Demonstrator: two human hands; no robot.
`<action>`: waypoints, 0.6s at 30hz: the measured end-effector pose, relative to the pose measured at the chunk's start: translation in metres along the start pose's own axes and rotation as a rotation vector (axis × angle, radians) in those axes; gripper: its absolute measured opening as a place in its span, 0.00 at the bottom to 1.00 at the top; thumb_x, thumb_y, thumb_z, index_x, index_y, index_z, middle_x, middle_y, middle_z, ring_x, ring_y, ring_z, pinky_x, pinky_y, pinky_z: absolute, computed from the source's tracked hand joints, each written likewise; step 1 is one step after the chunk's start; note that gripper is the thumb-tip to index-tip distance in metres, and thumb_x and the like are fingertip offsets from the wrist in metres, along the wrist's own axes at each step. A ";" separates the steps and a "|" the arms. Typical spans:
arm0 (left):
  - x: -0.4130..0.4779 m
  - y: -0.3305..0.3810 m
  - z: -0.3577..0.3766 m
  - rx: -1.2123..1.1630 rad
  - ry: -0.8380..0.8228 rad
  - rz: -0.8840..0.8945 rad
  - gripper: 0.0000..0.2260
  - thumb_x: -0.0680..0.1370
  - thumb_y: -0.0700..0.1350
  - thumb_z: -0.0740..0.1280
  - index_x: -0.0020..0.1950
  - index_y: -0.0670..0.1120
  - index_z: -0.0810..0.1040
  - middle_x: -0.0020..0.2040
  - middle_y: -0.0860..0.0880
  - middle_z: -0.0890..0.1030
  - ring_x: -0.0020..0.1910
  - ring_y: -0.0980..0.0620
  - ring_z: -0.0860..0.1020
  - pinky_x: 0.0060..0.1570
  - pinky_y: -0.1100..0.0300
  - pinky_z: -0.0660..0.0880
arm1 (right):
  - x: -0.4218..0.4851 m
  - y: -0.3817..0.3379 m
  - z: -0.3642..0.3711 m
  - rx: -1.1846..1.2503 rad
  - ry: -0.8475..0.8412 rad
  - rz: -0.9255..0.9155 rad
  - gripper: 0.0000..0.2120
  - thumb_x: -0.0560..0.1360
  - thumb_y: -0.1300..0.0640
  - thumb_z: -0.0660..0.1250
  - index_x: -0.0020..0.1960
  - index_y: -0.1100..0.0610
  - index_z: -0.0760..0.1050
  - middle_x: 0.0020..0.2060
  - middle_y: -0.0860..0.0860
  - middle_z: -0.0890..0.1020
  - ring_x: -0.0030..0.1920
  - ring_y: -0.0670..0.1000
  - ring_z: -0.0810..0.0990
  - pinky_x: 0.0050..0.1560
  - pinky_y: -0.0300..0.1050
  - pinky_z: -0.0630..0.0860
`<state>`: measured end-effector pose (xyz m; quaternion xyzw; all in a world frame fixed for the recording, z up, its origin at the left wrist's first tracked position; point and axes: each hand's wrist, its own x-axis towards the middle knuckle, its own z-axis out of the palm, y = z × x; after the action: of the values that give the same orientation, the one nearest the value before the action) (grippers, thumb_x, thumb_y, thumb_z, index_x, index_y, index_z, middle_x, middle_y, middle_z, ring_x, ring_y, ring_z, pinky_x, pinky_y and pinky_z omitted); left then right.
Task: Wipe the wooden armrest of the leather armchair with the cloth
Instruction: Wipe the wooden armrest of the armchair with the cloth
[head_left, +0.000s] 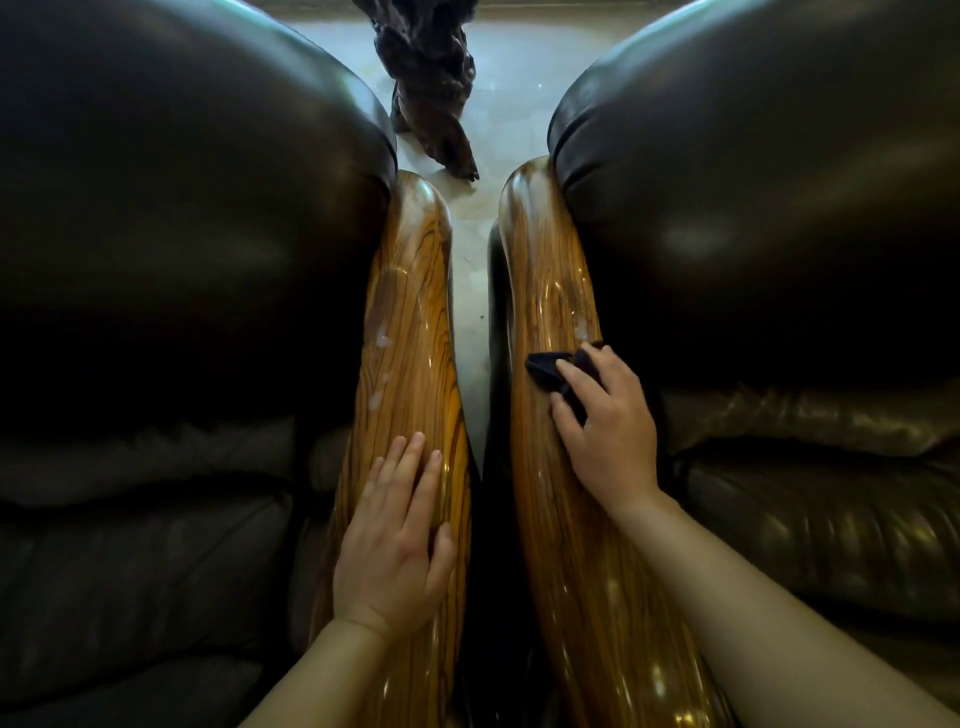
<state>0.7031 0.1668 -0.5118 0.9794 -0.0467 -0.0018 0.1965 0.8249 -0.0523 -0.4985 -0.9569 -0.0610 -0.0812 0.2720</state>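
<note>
STAGE: wiping under way | right hand (610, 431) fingers clamped on dark cloth (550, 371), pressed to right-of-centre wooden armrest (545, 291) | pale smear just above cloth remains | left hand (397, 540) flat, fingers together, on neighbouring armrest (410, 312)

Both forearms bare, left hand (395, 540) and right hand (608, 431) ungloved, nails short

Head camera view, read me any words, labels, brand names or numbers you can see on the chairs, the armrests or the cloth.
None: no text shows anywhere in this view.
The two wooden armrests, left and right, show only wood grain, glare and pale smears.
The dark leather cushions carry no tag or logo.
The dark cloth under the right hand is plain.
</note>
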 end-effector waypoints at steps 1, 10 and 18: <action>-0.001 0.000 0.000 0.005 0.001 0.001 0.30 0.78 0.51 0.57 0.79 0.46 0.58 0.80 0.47 0.56 0.80 0.50 0.50 0.78 0.54 0.45 | -0.009 -0.002 0.002 -0.010 -0.009 -0.042 0.21 0.78 0.53 0.66 0.70 0.54 0.73 0.72 0.54 0.71 0.76 0.55 0.63 0.73 0.57 0.66; -0.001 -0.002 0.001 0.000 0.015 0.014 0.30 0.77 0.51 0.58 0.79 0.46 0.58 0.80 0.45 0.57 0.80 0.49 0.50 0.78 0.51 0.46 | -0.024 0.021 -0.008 0.013 -0.048 -0.048 0.22 0.79 0.50 0.64 0.72 0.54 0.71 0.74 0.53 0.68 0.77 0.54 0.61 0.72 0.60 0.67; 0.000 -0.004 0.001 -0.014 0.007 0.008 0.30 0.76 0.51 0.59 0.78 0.47 0.60 0.80 0.47 0.58 0.80 0.50 0.51 0.78 0.53 0.45 | -0.020 0.008 -0.007 -0.011 -0.111 -0.201 0.20 0.77 0.54 0.65 0.69 0.52 0.75 0.74 0.53 0.70 0.77 0.54 0.62 0.75 0.58 0.63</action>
<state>0.7038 0.1700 -0.5137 0.9778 -0.0499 0.0019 0.2036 0.8054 -0.0643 -0.5001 -0.9505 -0.1710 -0.0554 0.2535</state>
